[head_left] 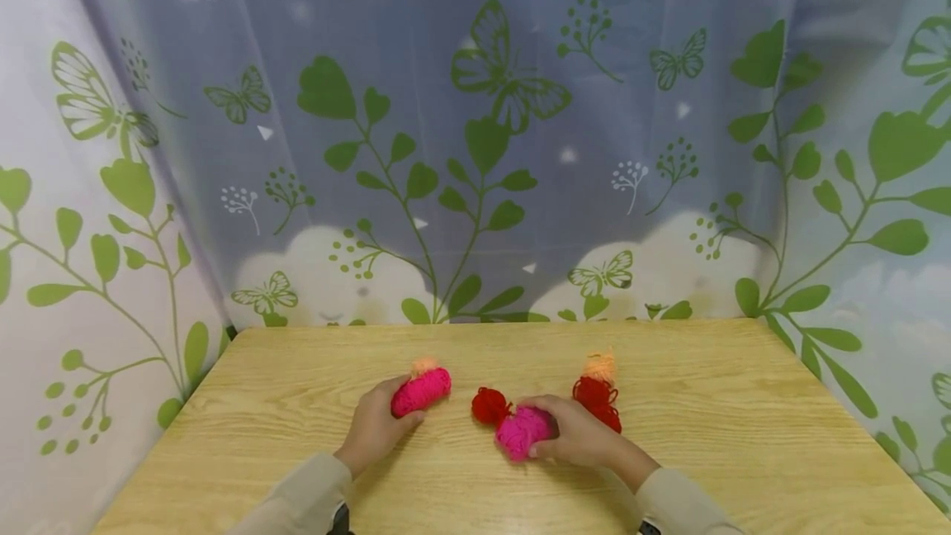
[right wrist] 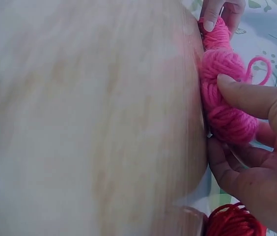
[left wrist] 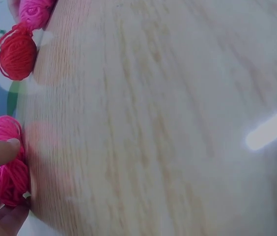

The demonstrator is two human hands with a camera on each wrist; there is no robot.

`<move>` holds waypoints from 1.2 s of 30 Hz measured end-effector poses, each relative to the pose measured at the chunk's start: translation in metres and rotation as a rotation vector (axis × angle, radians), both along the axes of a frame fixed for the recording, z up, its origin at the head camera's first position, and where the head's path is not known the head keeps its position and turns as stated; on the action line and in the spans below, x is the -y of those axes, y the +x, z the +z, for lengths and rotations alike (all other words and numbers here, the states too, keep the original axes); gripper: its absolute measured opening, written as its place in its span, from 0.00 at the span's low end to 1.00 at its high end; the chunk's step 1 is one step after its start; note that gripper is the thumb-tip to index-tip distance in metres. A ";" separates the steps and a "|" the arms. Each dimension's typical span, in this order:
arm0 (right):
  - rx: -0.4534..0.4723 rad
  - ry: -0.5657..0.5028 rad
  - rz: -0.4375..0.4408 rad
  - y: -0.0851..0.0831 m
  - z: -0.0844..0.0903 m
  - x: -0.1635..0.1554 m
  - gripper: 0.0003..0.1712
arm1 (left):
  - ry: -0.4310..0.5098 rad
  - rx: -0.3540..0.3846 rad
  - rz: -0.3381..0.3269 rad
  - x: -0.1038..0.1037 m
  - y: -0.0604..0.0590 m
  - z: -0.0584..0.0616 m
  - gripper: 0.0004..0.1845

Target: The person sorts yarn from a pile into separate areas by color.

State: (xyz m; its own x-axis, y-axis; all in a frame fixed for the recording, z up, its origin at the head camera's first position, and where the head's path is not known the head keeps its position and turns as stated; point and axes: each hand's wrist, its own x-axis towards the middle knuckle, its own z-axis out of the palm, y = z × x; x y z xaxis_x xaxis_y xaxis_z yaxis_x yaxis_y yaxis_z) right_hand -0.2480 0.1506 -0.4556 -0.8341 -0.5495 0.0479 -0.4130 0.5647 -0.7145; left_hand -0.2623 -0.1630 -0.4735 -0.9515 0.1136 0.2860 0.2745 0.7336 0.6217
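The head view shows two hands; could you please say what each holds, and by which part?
The left hand grips the hot-pink yarn by its left side; the right hand holds the magenta yarn by its right side.

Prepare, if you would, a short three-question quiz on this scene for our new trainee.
1. Multiple choice: what color is the yarn bundle in the left hand: (A) peach, (B) red or (C) hot pink?
2. True or false: in the head view, the round red ball lies between the left hand and the right hand.
3. Count: how many peach yarn bundles show in the head view?

Key: 1. C. 2. True. 3. Two.
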 end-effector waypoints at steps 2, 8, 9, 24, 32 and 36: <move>0.008 -0.003 -0.007 -0.001 -0.001 0.000 0.32 | 0.004 0.006 0.001 0.000 0.000 0.000 0.31; 0.040 -0.023 -0.039 -0.003 -0.003 0.001 0.29 | 0.010 -0.011 0.010 0.001 -0.002 -0.001 0.29; 0.041 -0.023 -0.044 -0.003 -0.003 0.001 0.29 | 0.010 -0.012 0.013 0.001 -0.002 -0.001 0.28; 0.041 0.003 -0.076 -0.004 -0.005 0.000 0.29 | 0.013 -0.036 0.008 0.010 0.002 0.000 0.21; 0.044 -0.013 -0.070 -0.006 -0.007 -0.001 0.28 | 0.012 -0.045 0.023 0.015 0.011 0.007 0.20; 0.047 -0.017 -0.065 -0.006 -0.006 0.000 0.26 | 0.032 -0.027 0.019 0.017 0.018 0.009 0.19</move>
